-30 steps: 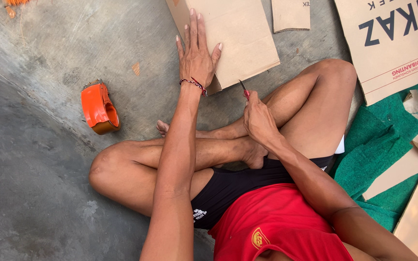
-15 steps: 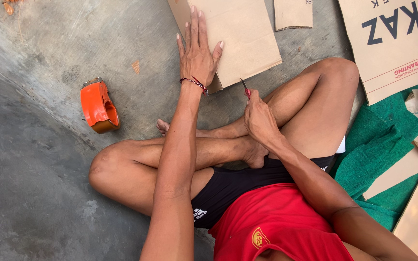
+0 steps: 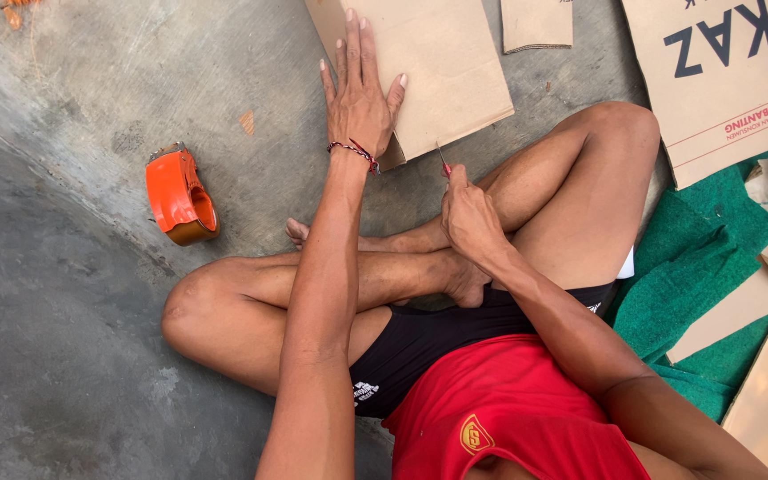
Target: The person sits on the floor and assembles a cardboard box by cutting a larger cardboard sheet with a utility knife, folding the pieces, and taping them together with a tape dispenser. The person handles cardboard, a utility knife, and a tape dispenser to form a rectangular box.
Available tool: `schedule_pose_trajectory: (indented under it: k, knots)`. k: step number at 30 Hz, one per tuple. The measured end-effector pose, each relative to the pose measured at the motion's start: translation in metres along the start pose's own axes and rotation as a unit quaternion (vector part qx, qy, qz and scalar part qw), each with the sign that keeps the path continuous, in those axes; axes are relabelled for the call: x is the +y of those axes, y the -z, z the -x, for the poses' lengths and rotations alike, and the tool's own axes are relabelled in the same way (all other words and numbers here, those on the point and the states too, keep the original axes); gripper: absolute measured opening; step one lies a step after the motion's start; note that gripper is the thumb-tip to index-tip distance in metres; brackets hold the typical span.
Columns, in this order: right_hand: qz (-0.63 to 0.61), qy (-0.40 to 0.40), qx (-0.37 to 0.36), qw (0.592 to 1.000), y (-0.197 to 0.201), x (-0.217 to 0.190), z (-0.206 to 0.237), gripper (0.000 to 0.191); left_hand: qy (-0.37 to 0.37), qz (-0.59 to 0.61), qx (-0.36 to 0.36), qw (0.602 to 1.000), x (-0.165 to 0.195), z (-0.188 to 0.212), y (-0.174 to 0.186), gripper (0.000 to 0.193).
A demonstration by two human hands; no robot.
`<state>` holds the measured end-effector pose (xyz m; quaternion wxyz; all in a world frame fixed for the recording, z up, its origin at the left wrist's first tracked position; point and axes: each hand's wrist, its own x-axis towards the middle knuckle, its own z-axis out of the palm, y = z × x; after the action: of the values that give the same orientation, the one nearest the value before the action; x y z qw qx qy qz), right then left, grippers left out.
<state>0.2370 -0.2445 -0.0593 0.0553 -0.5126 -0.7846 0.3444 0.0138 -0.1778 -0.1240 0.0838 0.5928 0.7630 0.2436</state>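
I sit cross-legged on a concrete floor. My left hand point(image 3: 359, 89) lies flat, fingers spread, on a brown cardboard piece point(image 3: 442, 62) in front of me. My right hand point(image 3: 466, 212) is closed around a small red-handled cutter point(image 3: 444, 163), whose blade points up at the near edge of that cardboard. A red string bracelet circles my left wrist.
An orange tape dispenser point(image 3: 180, 196) lies on the floor to the left. A smaller cardboard piece point(image 3: 537, 22) sits at the top. A large printed cardboard sheet point(image 3: 731, 71) and green matting point(image 3: 704, 276) with cardboard offcuts lie to the right.
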Motion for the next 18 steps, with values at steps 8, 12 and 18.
schedule_pose_trajectory:
  k: [8,12,18]
  knots:
    - [-0.020,0.026,0.004,0.999,0.001,0.014,0.013,0.015,0.001,-0.001,-0.002,1.000,0.008,-0.001,0.010,0.083]
    - [-0.087,-0.006,0.036,0.996,0.007,0.012,0.027,0.020,0.000,0.029,0.001,1.000,0.006,0.001,0.008,0.082]
    - [-0.153,0.069,0.283,0.944,0.045,0.023,-0.006,0.023,-0.015,0.113,0.023,0.993,0.001,0.000,0.002,0.083]
